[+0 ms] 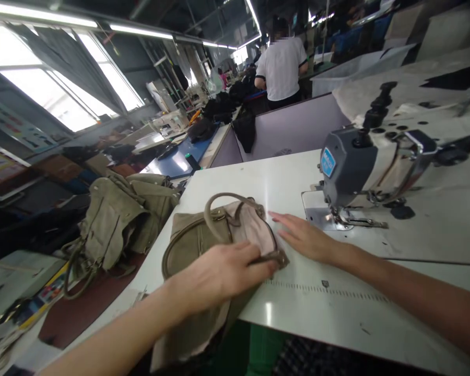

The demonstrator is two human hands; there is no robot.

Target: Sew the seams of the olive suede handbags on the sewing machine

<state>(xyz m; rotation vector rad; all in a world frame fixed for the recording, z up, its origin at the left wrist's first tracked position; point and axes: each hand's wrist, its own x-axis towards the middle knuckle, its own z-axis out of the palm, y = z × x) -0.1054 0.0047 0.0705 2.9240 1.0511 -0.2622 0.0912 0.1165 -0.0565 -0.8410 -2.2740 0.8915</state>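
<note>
We look down at an olive handbag lying on a pale sewing table, its near part drooping over the table's near edge. Our left hand grasps it near its right end, fingers curled around a brown strap-like piece; this grip seems to steady the bag and keep its mouth spread, baring the pinkish lining. Our right hand is empty and flattened, palm down, just right of the mouth; we cannot tell whether its fingertips touch the bag. A handle arches above the opening. To the right stands a sewing machine, apart from the bag, probably leaving room for both hands. More olive bags are heaped at left.
</note>
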